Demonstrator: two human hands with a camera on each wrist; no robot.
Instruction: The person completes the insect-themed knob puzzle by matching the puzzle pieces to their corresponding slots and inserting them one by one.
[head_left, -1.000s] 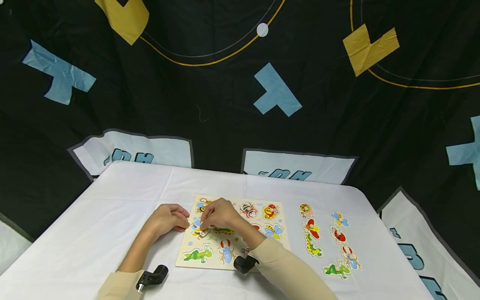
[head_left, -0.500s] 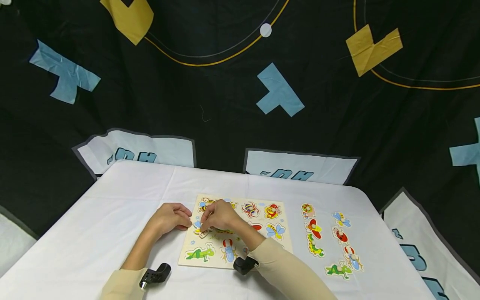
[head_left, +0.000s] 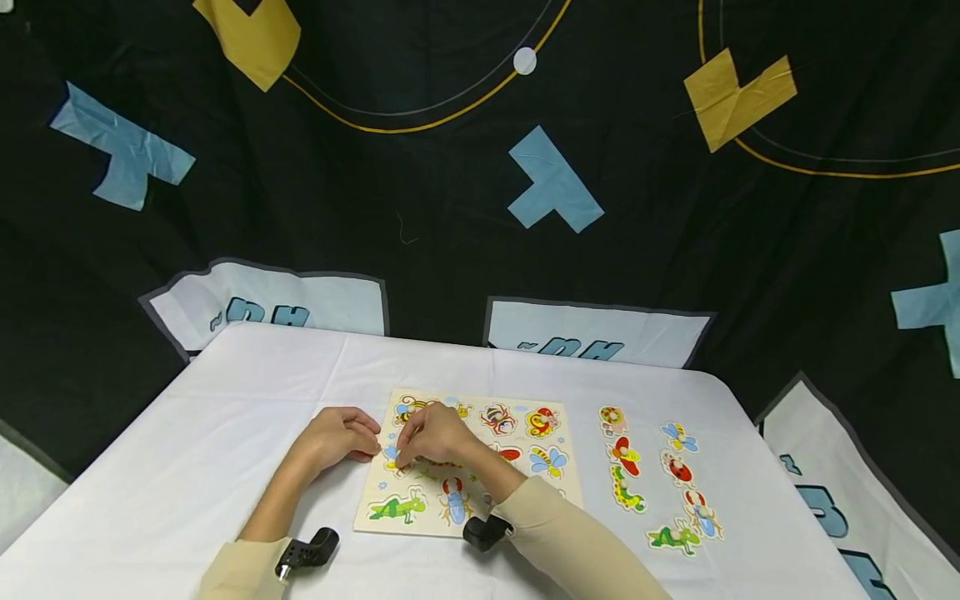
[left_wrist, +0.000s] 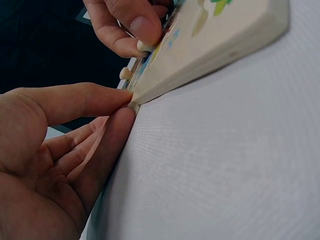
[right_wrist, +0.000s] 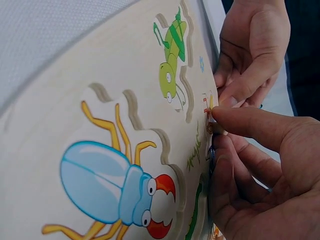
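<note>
A wooden insect puzzle board [head_left: 427,523] lies flat on the table. My left hand [head_left: 341,435] is at its left edge; in the left wrist view its thumb and a finger pinch that edge. Over the middle-left slot, my right hand [head_left: 437,435] pinches a puzzle piece [head_left: 391,455], blue and yellow where it shows. The piece's pale knob [left_wrist: 145,46] sits between the fingertips in the left wrist view; most of the piece is hidden by the fingers. Below lie the grasshopper slot [right_wrist: 172,62] and the blue beetle slot [right_wrist: 100,175].
Several loose puzzle pieces lie right of the board, among them a green caterpillar [head_left: 627,489], a ladybird [head_left: 677,469], a beetle [head_left: 702,513] and a grasshopper [head_left: 674,538]. A white cloth [head_left: 247,375] covers the table. A black curtain [head_left: 420,217] hangs behind.
The right hand has shifted slightly left with the piece, and less of the piece's pale edge shows under the fingertips. The left hand stays at the board's edge.
</note>
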